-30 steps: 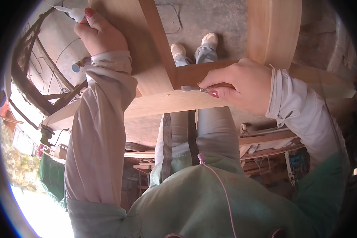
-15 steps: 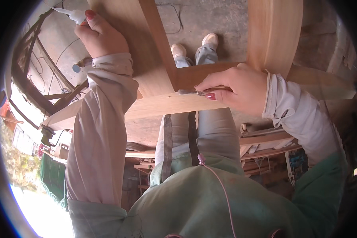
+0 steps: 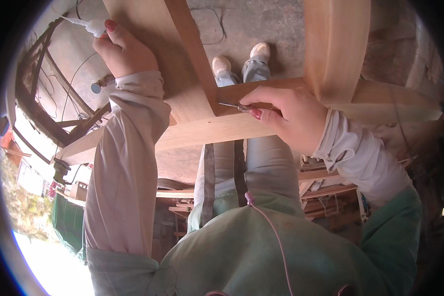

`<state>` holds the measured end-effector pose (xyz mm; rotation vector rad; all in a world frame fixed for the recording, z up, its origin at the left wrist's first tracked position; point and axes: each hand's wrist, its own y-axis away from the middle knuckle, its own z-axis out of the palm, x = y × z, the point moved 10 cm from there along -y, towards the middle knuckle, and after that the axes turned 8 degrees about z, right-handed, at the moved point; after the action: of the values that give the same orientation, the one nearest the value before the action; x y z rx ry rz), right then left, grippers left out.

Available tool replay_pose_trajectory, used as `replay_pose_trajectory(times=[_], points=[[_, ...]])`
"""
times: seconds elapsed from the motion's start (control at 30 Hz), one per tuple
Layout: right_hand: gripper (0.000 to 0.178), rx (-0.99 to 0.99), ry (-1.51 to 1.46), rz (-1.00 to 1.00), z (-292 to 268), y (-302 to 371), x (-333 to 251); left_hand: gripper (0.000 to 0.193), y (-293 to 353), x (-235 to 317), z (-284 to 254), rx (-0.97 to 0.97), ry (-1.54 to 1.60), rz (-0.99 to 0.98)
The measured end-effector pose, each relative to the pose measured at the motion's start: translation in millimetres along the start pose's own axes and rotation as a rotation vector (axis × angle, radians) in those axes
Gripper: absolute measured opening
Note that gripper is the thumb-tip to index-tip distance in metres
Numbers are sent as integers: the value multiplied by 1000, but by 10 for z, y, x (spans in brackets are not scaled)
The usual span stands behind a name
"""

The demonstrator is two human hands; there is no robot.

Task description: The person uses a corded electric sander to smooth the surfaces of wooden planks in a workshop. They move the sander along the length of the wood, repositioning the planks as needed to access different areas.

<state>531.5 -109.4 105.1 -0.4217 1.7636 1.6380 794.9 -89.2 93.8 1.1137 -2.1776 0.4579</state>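
Observation:
My left hand [image 3: 132,55] is closed around a small bottle with a white tapered nozzle [image 3: 94,28], which points up and left; its body is hidden in the fist. A thin metal blade [image 3: 228,104] sticks out from my right hand [image 3: 296,114], which pinches the handle of this small spatula-like tool. The blade tip lies at the inner corner where a wide wooden board [image 3: 170,74] meets the wooden rail [image 3: 217,129] running across in front of me. My right fingers rest close to the rail's upper face.
To the right, a curved wooden post [image 3: 336,49] joins the same rail. A clamp-like metal fitting [image 3: 60,170] sits at the rail's left end. On the far left stands a dark wooden frame [image 3: 39,108]. A dark cable [image 3: 217,29] lies on the concrete floor beyond my shoes [image 3: 260,51].
The blade has gone from lying flat on the rail to pointing narrow-side into the corner, slightly farther from me. My right wrist and forearm have shifted left; my left hand barely moved.

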Motion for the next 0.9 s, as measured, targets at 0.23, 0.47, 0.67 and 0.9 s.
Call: replay_pose_trajectory(times=[0.23, 0.47, 0.67, 0.9], points=[[20, -151, 313, 87, -64, -179, 50, 49, -11, -14, 30, 2, 32, -21], [24, -283, 586, 145, 59, -566, 160, 51, -18, -33, 14, -6, -12, -4], [19, -190, 634, -15, 128, -365, -1, 51, -2, -28, 0, -23, -18, -24], [18, -95, 554, 44, -25, -283, 224, 50, -2, -111, -8, -26, -4, -73]])
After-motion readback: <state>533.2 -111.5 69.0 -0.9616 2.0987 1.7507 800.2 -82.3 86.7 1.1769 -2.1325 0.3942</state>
